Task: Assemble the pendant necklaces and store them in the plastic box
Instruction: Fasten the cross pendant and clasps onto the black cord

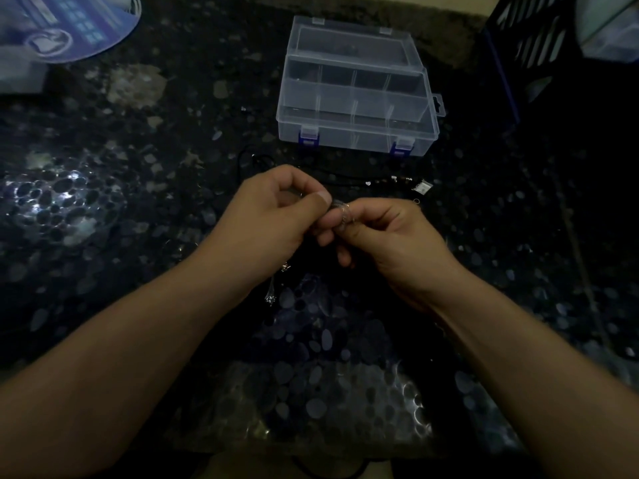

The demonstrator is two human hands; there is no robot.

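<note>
My left hand (273, 216) and my right hand (383, 233) meet fingertip to fingertip above the dark speckled table (103, 202). Between them they pinch a small silvery pendant piece (340, 210), mostly hidden by the fingers. A silvery chain (273, 292) lies below my left wrist. Behind the hands a black cord (345, 179) with metal end clasps (401, 180) lies on the table. The clear plastic box (356, 133) stands open further back, its lid tilted up and its compartments showing dividers.
A small square metal piece (423, 187) and a jump ring (416, 201) lie right of the cord. A dark slatted crate (539, 46) stands at the back right. A round blue printed object (69, 25) sits at the back left. The light is dim.
</note>
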